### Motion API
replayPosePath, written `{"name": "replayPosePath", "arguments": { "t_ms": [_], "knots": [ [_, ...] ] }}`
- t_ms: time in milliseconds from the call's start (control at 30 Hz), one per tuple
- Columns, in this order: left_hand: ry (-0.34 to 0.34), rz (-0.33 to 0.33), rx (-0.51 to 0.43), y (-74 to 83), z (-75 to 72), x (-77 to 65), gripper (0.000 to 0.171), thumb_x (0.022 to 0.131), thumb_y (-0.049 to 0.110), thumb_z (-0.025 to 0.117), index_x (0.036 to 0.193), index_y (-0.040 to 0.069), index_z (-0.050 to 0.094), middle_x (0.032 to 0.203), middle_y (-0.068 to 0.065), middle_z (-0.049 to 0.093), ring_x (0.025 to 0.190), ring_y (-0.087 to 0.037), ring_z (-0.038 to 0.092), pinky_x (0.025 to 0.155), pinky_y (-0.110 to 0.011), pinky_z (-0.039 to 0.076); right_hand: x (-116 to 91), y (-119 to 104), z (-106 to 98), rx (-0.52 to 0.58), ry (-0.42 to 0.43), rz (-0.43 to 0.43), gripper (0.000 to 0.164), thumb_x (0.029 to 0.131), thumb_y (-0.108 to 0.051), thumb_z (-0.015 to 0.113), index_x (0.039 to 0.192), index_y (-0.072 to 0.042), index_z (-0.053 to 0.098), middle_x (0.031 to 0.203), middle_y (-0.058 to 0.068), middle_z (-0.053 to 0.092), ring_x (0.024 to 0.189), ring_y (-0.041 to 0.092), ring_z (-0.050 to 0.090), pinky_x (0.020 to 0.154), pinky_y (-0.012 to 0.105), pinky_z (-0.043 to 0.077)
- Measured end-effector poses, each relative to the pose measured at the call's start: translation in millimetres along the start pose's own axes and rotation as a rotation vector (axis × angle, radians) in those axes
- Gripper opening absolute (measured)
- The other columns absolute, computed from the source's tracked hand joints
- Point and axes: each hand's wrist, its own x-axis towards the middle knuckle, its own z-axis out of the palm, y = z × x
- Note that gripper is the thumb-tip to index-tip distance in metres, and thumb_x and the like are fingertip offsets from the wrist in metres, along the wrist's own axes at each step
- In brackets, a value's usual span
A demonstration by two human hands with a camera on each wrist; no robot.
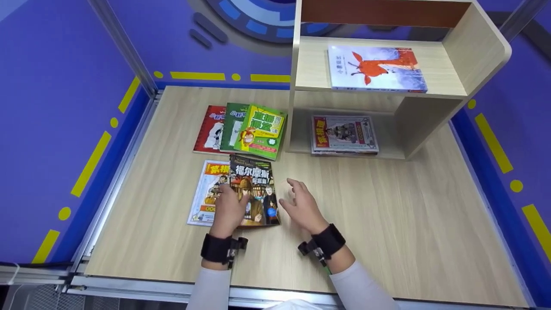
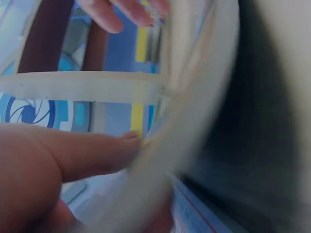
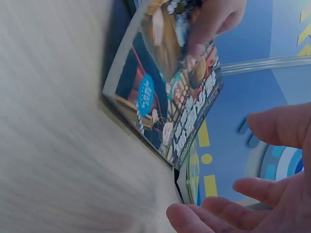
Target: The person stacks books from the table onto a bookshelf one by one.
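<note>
Dark-covered book (image 1: 261, 189) lies on the pale wood-grain table (image 1: 387, 211) inside blue-purple walls (image 1: 64, 94), with a shelf unit (image 1: 478, 47) beyond and to its right — top cut off in the head view. It hides the right part of a white-bordered book (image 1: 205, 193). The left hand (image 1: 228, 212) grips its left side, thumb over the cover, other fingers partly hidden. Just off its right edge, the right hand (image 1: 304, 210) spreads, holding nothing. White lettering, a capped figure in brown — and a small blue badge (image 1: 272, 212) — mark the cover.
</note>
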Motion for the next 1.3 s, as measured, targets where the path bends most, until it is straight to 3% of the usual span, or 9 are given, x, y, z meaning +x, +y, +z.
{"name": "replayPosePath", "arguments": {
  "t_ms": [233, 433, 500, 567, 633, 733, 900, 1167, 1300],
  "knots": [
    [-0.082, 0.061, -0.173, 10.3, -3.6, -7.8, 0.06, 0.109, 0.026, 0.062, 0.147, -0.012, 0.036, 0.101, -0.025, 0.067, 0.088, -0.035, 0.069, 0.078, -0.048, 0.058, -3, 5, -5, 0.109, 0.031, 0.068, 0.073, 0.106, -0.027, 0.066, 0.163, 0.002, 0.031, 0.16, 0.027, 0.045, 0.145, 0.046, 0.05, 0.116, 0.056, 0.049],
    [-0.103, 0.085, -0.311, 32.5, -1.2, -21.1, 0.049, 0.11, 0.027, 0.06, 0.141, -0.005, 0.04, 0.092, -0.015, 0.058, 0.077, -0.027, 0.059, 0.07, -0.042, 0.051, -8, -2, -9, 0.146, 0.041, 0.114, 0.077, 0.111, -0.042, 0.055, 0.165, 0.003, 0.026, 0.159, 0.028, 0.048, 0.14, 0.042, 0.056, 0.117, 0.057, 0.046],
    [-0.096, 0.095, -0.346, 39.9, 1.3, -25.3, 0.049, 0.109, 0.027, 0.061, 0.141, -0.003, 0.04, 0.098, -0.015, 0.06, 0.083, -0.025, 0.06, 0.076, -0.042, 0.053, -9, -4, -12, 0.165, 0.058, 0.125, 0.067, 0.112, -0.043, 0.051, 0.159, 0.003, 0.036, 0.142, 0.028, 0.059, 0.126, 0.038, 0.063, 0.109, 0.052, 0.05],
    [-0.097, 0.101, -0.392, 46.1, 4.5, -29.1, 0.048, 0.109, 0.027, 0.061, 0.142, -0.002, 0.04, 0.103, -0.017, 0.062, 0.085, -0.026, 0.06, 0.08, -0.045, 0.054, -10, -6, -14, 0.19, 0.079, 0.127, 0.05, 0.114, -0.04, 0.048, 0.142, 0.001, 0.05, 0.113, 0.022, 0.063, 0.102, 0.033, 0.064, 0.092, 0.045, 0.052],
    [-0.092, 0.108, -0.414, 49.8, 8.9, -31.5, 0.048, 0.11, 0.027, 0.06, 0.143, -0.002, 0.04, 0.105, -0.014, 0.061, 0.087, -0.024, 0.059, 0.082, -0.042, 0.053, -10, -5, -15, 0.217, 0.104, 0.118, 0.034, 0.115, -0.035, 0.046, 0.12, -0.002, 0.053, 0.089, 0.012, 0.053, 0.082, 0.026, 0.056, 0.076, 0.036, 0.047],
    [-0.08, 0.11, -0.437, 51.7, 15.2, -34.1, 0.044, 0.11, 0.026, 0.059, 0.139, -0.001, 0.041, 0.086, -0.006, 0.052, 0.069, -0.02, 0.051, 0.067, -0.035, 0.048, -9, -3, -16, 0.248, 0.155, 0.089, 0.025, 0.115, -0.027, 0.047, 0.102, -0.006, 0.048, 0.077, 0.002, 0.039, 0.066, 0.018, 0.042, 0.064, 0.029, 0.039],
    [-0.064, 0.133, -0.457, 52.8, 21.1, -35.6, 0.041, 0.111, 0.024, 0.056, 0.138, -0.003, 0.04, 0.068, 0.006, 0.034, 0.054, -0.013, 0.035, 0.053, -0.027, 0.035, -6, 1, -16, 0.25, 0.216, 0.037, 0.017, 0.113, -0.018, 0.05, 0.103, -0.004, 0.051, 0.076, -0.001, 0.04, 0.064, 0.013, 0.041, 0.061, 0.026, 0.039],
    [-0.084, 0.127, -0.478, 56.6, 27.7, -35.7, 0.047, 0.111, 0.024, 0.056, 0.143, -0.005, 0.038, 0.066, 0.008, 0.035, 0.052, -0.011, 0.036, 0.051, -0.025, 0.036, -8, 9, -19, 0.257, 0.23, 0.043, 0.019, 0.113, -0.019, 0.052, 0.102, -0.004, 0.051, 0.075, -0.001, 0.042, 0.061, 0.012, 0.045, 0.057, 0.025, 0.043],
    [-0.145, 0.094, -0.549, 60.2, 32.8, -35.1, 0.052, 0.111, 0.027, 0.057, 0.148, -0.002, 0.035, 0.069, 0.005, 0.036, 0.052, -0.013, 0.037, 0.054, -0.029, 0.04, -7, 13, -28, 0.247, 0.223, 0.049, 0.019, 0.112, -0.02, 0.053, 0.103, -0.004, 0.054, 0.076, -0.001, 0.046, 0.062, 0.012, 0.047, 0.057, 0.025, 0.045]
  ]
}}
